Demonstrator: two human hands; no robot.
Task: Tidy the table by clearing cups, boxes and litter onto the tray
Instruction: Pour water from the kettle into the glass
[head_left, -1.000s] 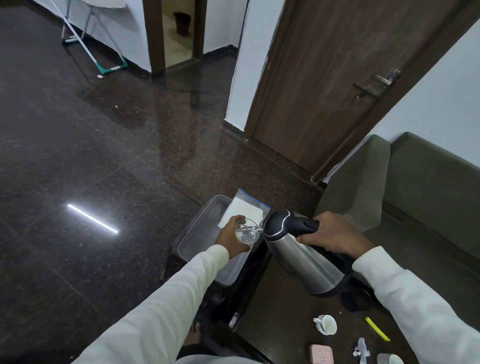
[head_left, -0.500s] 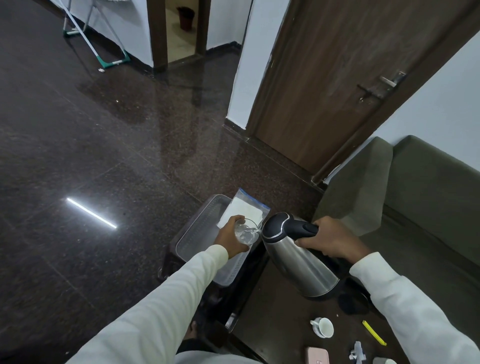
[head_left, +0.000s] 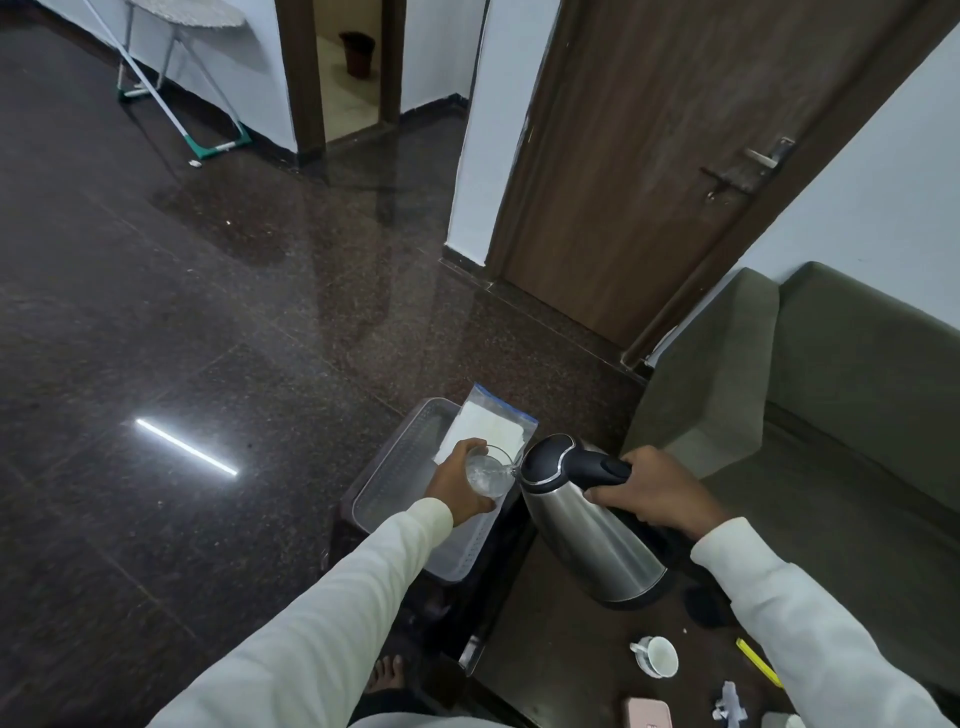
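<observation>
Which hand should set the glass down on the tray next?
Left. The left hand already grips the glass directly over the tray. The right hand is occupied tilting the kettle by its handle.

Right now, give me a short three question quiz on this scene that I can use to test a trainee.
1. True or false: the left hand holds the clear glass above the tray.
2. Which hand grips the handle of the steel kettle? A) the left hand B) the right hand C) neither
3. Fill in: on the dark table, the white cup lies on its ____.

Key: 1. True. 2. B, and the kettle is tilted with its spout at the glass rim. 3. Side, with its mouth facing the camera.
</observation>
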